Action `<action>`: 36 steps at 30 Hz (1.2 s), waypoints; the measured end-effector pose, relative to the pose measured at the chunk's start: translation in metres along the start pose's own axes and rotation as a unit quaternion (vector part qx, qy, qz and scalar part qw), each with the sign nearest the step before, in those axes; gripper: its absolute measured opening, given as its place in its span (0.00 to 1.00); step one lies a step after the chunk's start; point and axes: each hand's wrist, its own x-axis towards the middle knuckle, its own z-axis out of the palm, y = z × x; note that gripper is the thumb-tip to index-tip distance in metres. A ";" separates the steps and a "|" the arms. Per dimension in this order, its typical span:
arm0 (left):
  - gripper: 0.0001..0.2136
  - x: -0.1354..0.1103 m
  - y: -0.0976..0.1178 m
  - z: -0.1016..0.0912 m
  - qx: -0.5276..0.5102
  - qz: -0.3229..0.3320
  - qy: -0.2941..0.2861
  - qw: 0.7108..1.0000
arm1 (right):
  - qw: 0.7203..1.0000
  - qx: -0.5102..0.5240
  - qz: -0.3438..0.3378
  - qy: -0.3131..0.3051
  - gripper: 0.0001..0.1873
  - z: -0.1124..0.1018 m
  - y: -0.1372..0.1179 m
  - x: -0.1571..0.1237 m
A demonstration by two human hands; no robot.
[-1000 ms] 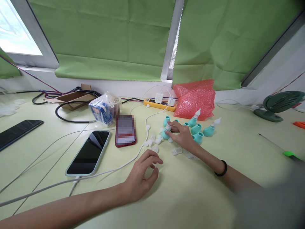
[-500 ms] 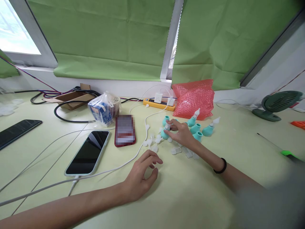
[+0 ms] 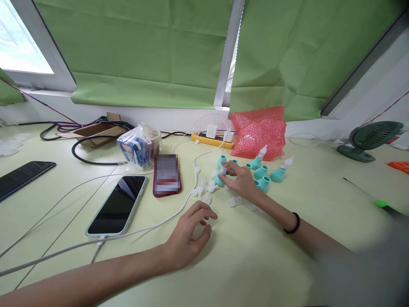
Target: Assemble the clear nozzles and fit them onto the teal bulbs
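Note:
My right hand (image 3: pixel 241 181) pinches a small translucent plastic piece (image 3: pixel 223 170) between thumb and fingertips, at the mouth of a teal squeeze bulb (image 3: pixel 219 180) standing on the table. How far the piece sits in the bulb is hidden by the fingers. Around that hand stand several more teal bulbs with open necks, among them one teal bulb (image 3: pixel 264 183) to its right. Two others carry pointed clear tips, including a tipped bulb (image 3: pixel 277 174). My left hand (image 3: pixel 191 232) rests on the table, fingers loosely curled and apart, holding nothing. Loose translucent pieces (image 3: pixel 206 198) lie just beyond it.
A clear plastic cup-like part (image 3: pixel 235 201) lies below my right wrist. Left are a red-cased phone (image 3: pixel 167 175), a larger phone (image 3: pixel 117 205) and a white cable (image 3: pixel 153 226). Behind stand a pink bubble-wrap bag (image 3: pixel 258 134) and a yellow power strip (image 3: pixel 212 140); a green fan (image 3: pixel 370 138) is right.
My right hand has shifted very slightly left, uncovering a little more of the bulbs behind it, and keeps its pinch. My left hand has stayed still.

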 end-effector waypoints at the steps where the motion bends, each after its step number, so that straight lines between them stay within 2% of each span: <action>1: 0.12 0.000 0.000 0.000 0.000 -0.001 -0.001 1.000 | 1.000 -0.009 -0.010 0.002 0.13 0.001 0.001 -0.001; 5: 0.11 0.000 0.000 -0.001 -0.007 -0.011 0.000 1.000 | 0.999 -0.028 -0.036 0.025 0.13 0.001 0.005 0.000; 7: 0.10 0.000 0.001 -0.001 -0.029 -0.031 0.010 0.999 | 0.995 -0.008 -0.055 0.086 0.13 -0.002 0.001 0.000; 10: 0.13 -0.001 0.000 -0.002 -0.104 -0.074 0.063 0.990 | 0.967 0.098 -0.114 0.205 0.19 -0.011 -0.021 -0.004; 12: 0.19 -0.002 -0.001 -0.002 -0.170 -0.085 0.105 0.976 | 0.949 0.182 -0.147 0.211 0.24 -0.014 -0.043 -0.014; 14: 0.24 -0.004 -0.003 -0.002 -0.212 -0.083 0.115 0.967 | 0.942 0.246 -0.148 0.171 0.26 -0.014 -0.064 -0.027; 16: 0.24 -0.006 -0.004 -0.002 -0.202 -0.085 0.104 0.970 | 0.939 0.287 -0.142 0.127 0.25 -0.012 -0.078 -0.038; 19: 0.17 -0.008 -0.004 -0.003 -0.135 -0.101 0.104 0.980 | 0.944 0.296 -0.116 0.094 0.18 -0.012 -0.081 -0.043; 21: 0.11 -0.007 -0.002 -0.003 -0.085 -0.108 0.103 0.985 | 0.942 0.328 -0.057 0.032 0.10 -0.015 -0.076 -0.039; 22: 0.10 -0.007 -0.002 -0.003 -0.063 -0.106 0.097 0.988 | 0.935 0.354 -0.016 -0.014 0.09 -0.016 -0.073 -0.036; 24: 0.10 -0.005 -0.001 -0.003 -0.028 -0.095 0.085 0.992 | 0.907 0.401 0.069 -0.107 0.13 -0.018 -0.070 -0.031; 27: 0.10 -0.001 0.000 -0.004 -0.023 -0.099 0.067 0.993 | 0.847 0.453 0.156 -0.232 0.21 -0.017 -0.072 -0.029; 29: 0.09 0.001 0.001 -0.005 -0.034 -0.107 0.043 0.993 | 0.810 0.469 0.194 -0.294 0.21 -0.015 -0.074 -0.030; 32: 0.08 0.002 0.002 -0.005 -0.033 -0.102 0.015 0.994 | 0.795 0.460 0.216 -0.331 0.19 -0.014 -0.074 -0.030; 36: 0.09 0.000 0.000 -0.004 0.025 -0.098 0.022 0.995 | 0.783 0.459 0.219 -0.358 0.18 -0.015 -0.071 -0.028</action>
